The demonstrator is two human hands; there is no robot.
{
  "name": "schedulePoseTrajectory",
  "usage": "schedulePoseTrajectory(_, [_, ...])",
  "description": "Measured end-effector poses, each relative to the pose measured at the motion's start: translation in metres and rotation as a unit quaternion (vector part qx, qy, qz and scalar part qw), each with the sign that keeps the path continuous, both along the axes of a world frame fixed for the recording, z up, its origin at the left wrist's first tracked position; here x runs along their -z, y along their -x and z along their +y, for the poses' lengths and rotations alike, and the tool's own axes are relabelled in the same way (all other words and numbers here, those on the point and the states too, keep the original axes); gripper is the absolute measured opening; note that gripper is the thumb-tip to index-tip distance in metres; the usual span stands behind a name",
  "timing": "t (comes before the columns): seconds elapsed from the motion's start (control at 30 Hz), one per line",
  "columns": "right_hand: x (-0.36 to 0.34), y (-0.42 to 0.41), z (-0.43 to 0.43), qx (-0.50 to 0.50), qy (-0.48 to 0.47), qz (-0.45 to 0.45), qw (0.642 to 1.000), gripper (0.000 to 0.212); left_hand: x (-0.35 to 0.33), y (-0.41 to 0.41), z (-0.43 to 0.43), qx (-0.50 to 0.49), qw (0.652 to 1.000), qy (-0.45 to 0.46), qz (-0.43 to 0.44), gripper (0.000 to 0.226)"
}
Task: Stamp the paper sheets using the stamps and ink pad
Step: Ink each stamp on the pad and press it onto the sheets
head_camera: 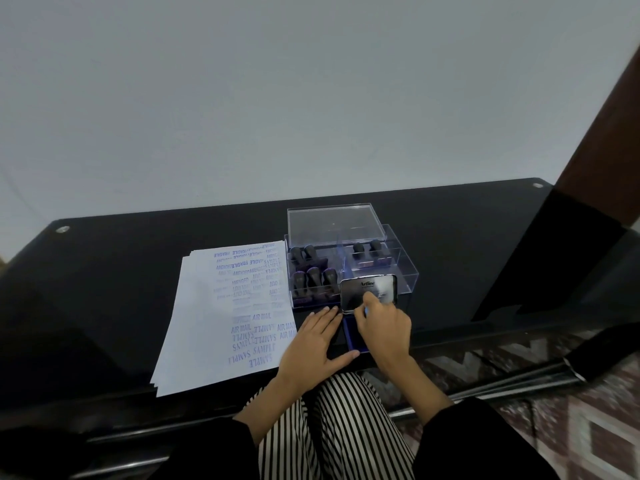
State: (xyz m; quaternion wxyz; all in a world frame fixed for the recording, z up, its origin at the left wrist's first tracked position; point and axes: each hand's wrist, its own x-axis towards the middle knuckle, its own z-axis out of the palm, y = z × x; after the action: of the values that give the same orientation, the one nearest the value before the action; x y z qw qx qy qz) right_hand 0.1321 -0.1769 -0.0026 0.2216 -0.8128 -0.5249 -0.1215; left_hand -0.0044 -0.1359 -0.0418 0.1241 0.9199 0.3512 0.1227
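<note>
On a black tabletop [450, 237], blue-stamped paper sheets [225, 317] lie left of boxed dark stamps [313, 277]. The right hand [382, 327] has its grip pinched on the raised silver lid of the blue ink pad [350, 336]; the left hand [313, 344] lies flat, grip released, alongside.

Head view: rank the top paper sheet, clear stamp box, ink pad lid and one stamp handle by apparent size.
1. top paper sheet
2. clear stamp box
3. ink pad lid
4. stamp handle
The box lies farther from the camera than the sheet's near end, but the differences look plain enough to rank.
</note>
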Motion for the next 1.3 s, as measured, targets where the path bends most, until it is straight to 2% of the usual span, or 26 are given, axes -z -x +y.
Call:
schedulePoseTrajectory(0.4, [0.020, 0.005, -0.033, -0.043, -0.058, 0.020, 0.997, 0.030, 0.002, 0.000, 0.000, -0.005, 1.000, -0.011, -0.019, 0.095])
schedulePoseTrajectory(0.73, [0.002, 0.004, -0.018, -0.016, -0.012, 0.025, 0.999, 0.031, 0.002, 0.000, 0.001, -0.005, 1.000, -0.013, -0.024, 0.095])
schedulePoseTrajectory(0.83, [-0.001, 0.000, -0.007, -0.008, 0.024, 0.021, 0.999, 0.010, 0.002, 0.000, 0.001, -0.003, 1.000, -0.016, -0.024, 0.094])
schedulePoseTrajectory(0.93, [-0.007, -0.003, 0.001, -0.024, 0.079, 0.043, 0.996, 0.020, 0.000, 0.000, 0.000, -0.002, 1.000, -0.016, -0.023, 0.094])
schedulePoseTrajectory(1.3, [-0.012, -0.005, 0.012, -0.011, 0.095, 0.069, 0.993, 0.020, -0.003, 0.000, 0.000, -0.002, 1.000, -0.018, -0.022, 0.099])
